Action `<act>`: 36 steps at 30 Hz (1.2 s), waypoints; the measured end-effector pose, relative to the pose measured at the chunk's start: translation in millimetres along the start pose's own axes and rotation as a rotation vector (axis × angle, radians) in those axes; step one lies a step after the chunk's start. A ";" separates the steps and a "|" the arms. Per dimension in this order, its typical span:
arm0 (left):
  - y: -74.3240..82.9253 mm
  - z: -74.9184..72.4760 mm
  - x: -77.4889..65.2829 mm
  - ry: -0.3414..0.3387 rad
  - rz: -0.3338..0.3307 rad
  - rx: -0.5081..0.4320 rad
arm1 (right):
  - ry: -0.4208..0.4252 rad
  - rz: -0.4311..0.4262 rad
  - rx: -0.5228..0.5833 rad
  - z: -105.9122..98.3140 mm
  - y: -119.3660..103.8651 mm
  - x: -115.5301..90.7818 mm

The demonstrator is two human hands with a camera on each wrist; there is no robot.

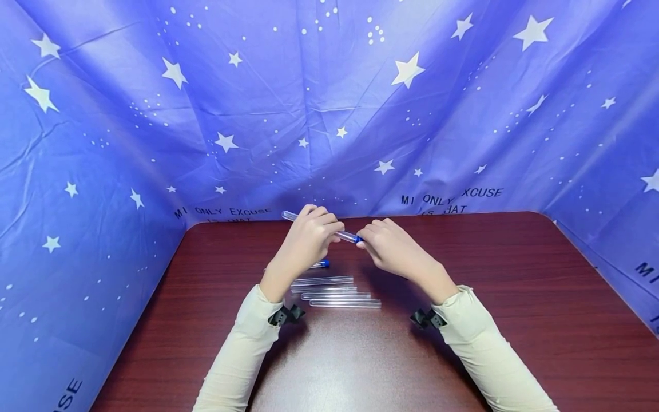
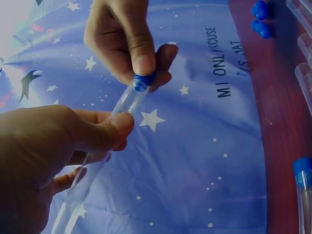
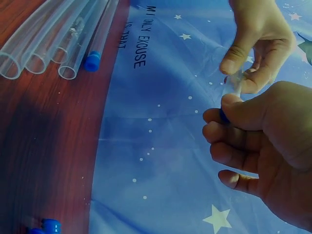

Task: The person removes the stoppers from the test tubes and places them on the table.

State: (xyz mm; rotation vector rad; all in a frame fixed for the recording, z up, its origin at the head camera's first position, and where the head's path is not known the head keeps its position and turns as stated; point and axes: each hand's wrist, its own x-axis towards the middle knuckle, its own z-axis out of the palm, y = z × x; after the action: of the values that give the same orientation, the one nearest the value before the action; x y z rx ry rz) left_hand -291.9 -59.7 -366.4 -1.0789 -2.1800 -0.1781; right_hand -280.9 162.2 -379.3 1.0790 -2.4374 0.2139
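A clear test tube (image 2: pixel 127 103) slants in the air above the far part of the table, a blue stopper (image 2: pixel 145 80) at its upper mouth in the left wrist view. My left hand (image 1: pixel 312 234) grips the tube along its length, thumb and fingers around it. With thumb and fingers my right hand (image 1: pixel 393 247) pinches the blue stopper at the tube's mouth; in the right wrist view the fingers mostly cover that stopper (image 3: pixel 224 116). Below the hands, several uncapped clear tubes (image 1: pixel 345 304) lie side by side. Beyond them rests another tube with a blue stopper (image 1: pixel 323 264), partly behind my left hand.
Loose blue stoppers (image 2: pixel 262 29) lie on the table, seen in both wrist views but hidden in the head view. The dark red wooden table (image 1: pixel 515 320) meets a blue star-printed curtain (image 1: pixel 319 86) at its back and sides.
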 end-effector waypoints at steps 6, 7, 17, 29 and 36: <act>-0.7 -0.4 -1.2 -0.008 -0.006 0.004 | -0.036 0.046 0.017 -1.5 0.3 0.9; -0.6 -0.7 -1.3 -0.009 -0.008 0.004 | -0.043 0.055 0.022 -1.6 0.4 0.8; -0.6 -3.9 -1.3 0.002 -0.016 -0.003 | -0.059 0.090 0.063 -5.1 3.0 0.2; -1.7 -2.7 -1.8 0.010 -0.025 -0.019 | -0.053 0.088 0.067 -8.6 1.6 -0.1; -1.5 -1.9 -1.6 0.012 -0.028 -0.020 | -0.059 0.091 0.066 -9.8 0.5 -0.4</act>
State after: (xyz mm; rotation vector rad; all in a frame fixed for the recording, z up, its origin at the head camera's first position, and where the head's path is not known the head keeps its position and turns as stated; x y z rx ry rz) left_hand -291.4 -62.4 -365.8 -1.0566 -2.1880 -0.2190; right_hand -277.6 165.8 -370.8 1.0163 -2.5517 0.2974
